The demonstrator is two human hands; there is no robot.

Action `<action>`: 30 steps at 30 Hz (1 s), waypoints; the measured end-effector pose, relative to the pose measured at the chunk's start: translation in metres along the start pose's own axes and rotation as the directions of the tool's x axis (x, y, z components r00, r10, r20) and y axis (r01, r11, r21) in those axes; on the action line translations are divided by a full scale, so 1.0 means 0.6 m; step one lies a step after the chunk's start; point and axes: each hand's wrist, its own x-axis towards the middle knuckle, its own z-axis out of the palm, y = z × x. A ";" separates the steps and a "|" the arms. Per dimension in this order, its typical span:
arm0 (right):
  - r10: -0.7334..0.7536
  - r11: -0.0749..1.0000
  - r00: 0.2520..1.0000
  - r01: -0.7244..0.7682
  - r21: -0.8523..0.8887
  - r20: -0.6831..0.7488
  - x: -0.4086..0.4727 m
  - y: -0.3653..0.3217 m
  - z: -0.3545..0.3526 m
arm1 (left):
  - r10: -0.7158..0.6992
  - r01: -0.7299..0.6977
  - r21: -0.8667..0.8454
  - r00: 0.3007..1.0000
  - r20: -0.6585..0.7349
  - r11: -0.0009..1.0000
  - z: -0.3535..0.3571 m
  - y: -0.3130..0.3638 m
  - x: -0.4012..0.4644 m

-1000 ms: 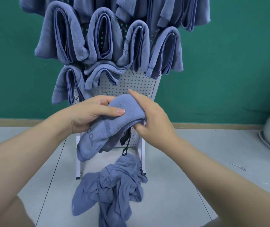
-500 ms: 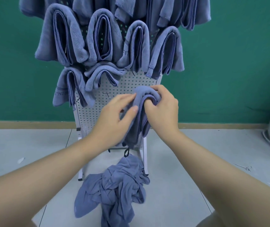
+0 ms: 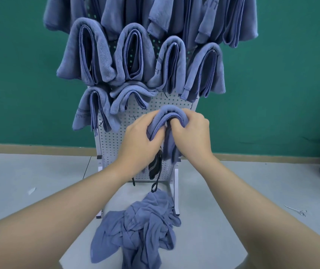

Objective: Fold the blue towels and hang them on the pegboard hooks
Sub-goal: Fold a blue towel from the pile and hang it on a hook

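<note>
Both hands — left [image 3: 138,140], right [image 3: 191,135] — grip the folded towel [image 3: 171,113] against the pegboard [image 3: 112,140].

The folded towel [image 3: 171,113] at the centre is slate blue, as are the hung towels [image 3: 135,61] toward twelve o'clock and the crumpled pile [image 3: 141,228] at six o'clock. The pegboard [image 3: 114,144] is white, dotted with rows of small holes. A black strap [image 3: 155,167] dangles below. The wall [image 3: 281,74] is deep green, its skirting [image 3: 271,157] tan, the floor [image 3: 232,191] pale grey.
</note>
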 end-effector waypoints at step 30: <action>-0.061 0.992 0.993 0.072 0.107 -0.101 0.157 0.066 0.058 | -0.186 0.135 -0.179 0.932 -0.312 0.974 0.092 -0.050 0.145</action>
